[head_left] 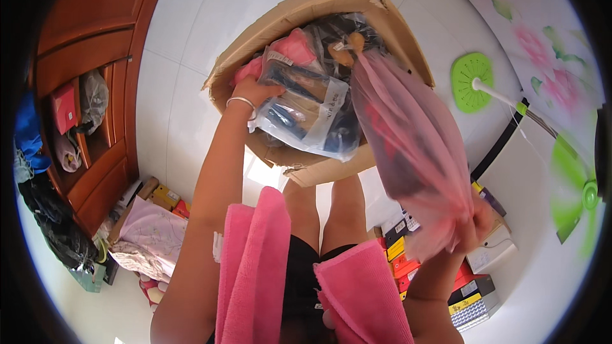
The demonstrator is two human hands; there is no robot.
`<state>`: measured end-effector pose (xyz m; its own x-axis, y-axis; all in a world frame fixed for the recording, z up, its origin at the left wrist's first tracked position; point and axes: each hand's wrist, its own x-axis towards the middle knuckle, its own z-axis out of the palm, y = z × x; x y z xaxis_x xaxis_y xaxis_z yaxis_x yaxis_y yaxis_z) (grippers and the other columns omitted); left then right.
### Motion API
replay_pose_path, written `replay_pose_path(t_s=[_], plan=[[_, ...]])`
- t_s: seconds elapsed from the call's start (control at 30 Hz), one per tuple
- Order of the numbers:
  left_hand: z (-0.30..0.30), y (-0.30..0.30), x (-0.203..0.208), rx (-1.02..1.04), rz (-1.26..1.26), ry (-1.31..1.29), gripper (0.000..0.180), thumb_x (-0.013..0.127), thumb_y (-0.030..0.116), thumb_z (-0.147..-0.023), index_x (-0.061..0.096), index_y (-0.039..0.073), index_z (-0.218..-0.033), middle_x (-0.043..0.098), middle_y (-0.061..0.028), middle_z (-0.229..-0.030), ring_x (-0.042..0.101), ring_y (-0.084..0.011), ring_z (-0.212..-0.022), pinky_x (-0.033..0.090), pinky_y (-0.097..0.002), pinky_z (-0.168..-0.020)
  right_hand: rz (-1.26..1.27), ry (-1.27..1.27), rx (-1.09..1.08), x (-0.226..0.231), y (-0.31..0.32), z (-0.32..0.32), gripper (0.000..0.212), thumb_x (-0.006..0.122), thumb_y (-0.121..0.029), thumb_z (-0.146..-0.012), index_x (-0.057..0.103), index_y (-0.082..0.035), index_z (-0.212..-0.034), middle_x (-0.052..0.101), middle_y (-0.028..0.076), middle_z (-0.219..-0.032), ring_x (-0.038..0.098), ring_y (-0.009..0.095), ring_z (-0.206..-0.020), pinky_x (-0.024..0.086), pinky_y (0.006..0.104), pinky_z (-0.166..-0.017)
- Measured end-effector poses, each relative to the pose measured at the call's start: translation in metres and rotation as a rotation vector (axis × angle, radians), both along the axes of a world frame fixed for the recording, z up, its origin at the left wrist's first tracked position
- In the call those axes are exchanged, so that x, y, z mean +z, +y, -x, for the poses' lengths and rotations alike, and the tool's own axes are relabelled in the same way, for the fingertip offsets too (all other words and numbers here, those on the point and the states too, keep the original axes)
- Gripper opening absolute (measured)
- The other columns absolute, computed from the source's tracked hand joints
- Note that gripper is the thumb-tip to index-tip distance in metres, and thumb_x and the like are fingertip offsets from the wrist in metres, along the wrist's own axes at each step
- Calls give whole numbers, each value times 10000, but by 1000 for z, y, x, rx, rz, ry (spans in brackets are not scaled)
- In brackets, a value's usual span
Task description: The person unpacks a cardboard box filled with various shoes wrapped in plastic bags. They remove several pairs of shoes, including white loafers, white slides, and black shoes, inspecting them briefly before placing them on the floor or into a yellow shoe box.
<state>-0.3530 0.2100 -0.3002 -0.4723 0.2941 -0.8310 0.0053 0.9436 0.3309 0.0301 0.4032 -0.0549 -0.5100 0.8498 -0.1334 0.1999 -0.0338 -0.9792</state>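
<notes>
In front of me stands an open cardboard box point(294, 14) filled with bagged things. My left hand point(255, 91) grips the left edge of a clear plastic bag point(309, 105), which has dark blue and tan items inside. Under and beyond that hand is pink wrapped stuff point(294, 48). At the right, my right hand point(475, 224) is closed round the gathered end of a sheer pink bag point(408, 134). The pink bag slants from the box's far right part toward me, with dark and red contents showing faintly through it. Brownish-orange round pieces point(344, 52) lie near its far end.
Right of the box is a green mop head point(472, 81) on a pole, and beyond it a green fan point(588, 195). Several colourful boxes point(405, 266) stack up by my right arm. A red-brown wooden cabinet point(89, 57) lines the left. A pink towel point(255, 242) hangs from me.
</notes>
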Motion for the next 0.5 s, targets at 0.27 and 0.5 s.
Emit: replay_pose_path(t_s=[0.27,0.5], plan=[[-55,-32,39,460,-577,-309,493,654,58,-703,553,-49,-1173,626,-104,-1017,605,-204,-884,496,-316,-780,223,-35,-466,11,-86,-140,132,549,-87,-819,580,28,-876,627,117,-875,570,164,-795,447,294,-778],[-110,-59,133,684,-670,-268,597,549,-27,-651,491,-37,-1245,601,-73,-1047,575,-173,-870,474,-278,-770,445,-391,-689,-51,-129,-209,116,614,-68,-842,638,-13,-941,642,45,-853,589,112,-764,458,220,-699]])
